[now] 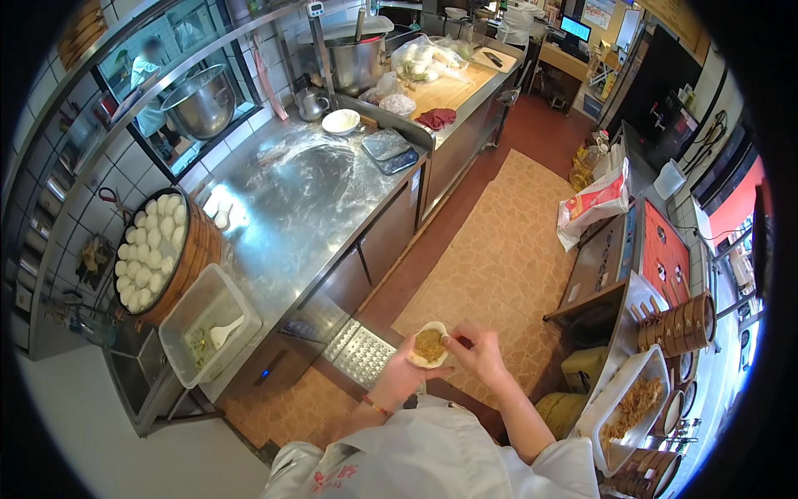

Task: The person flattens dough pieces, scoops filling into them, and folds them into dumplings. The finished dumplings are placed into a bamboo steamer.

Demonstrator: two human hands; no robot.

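Observation:
In front of my chest my left hand cradles a round dough wrapper with a brown, crumbly filling in its middle. My right hand pinches the wrapper's right rim between thumb and finger. The wrapper's edge stands up around the filling, and its top is open. On my right, a white plastic tub holds more brown filling. To the left, pale dough buns sit close together in a stacked bamboo steamer.
A floured steel counter carries a scale, a white bowl and a plastic tub with a white scoop. Bamboo steamers stand at right. A flour sack rests on the right-hand unit. One person shows beyond the window.

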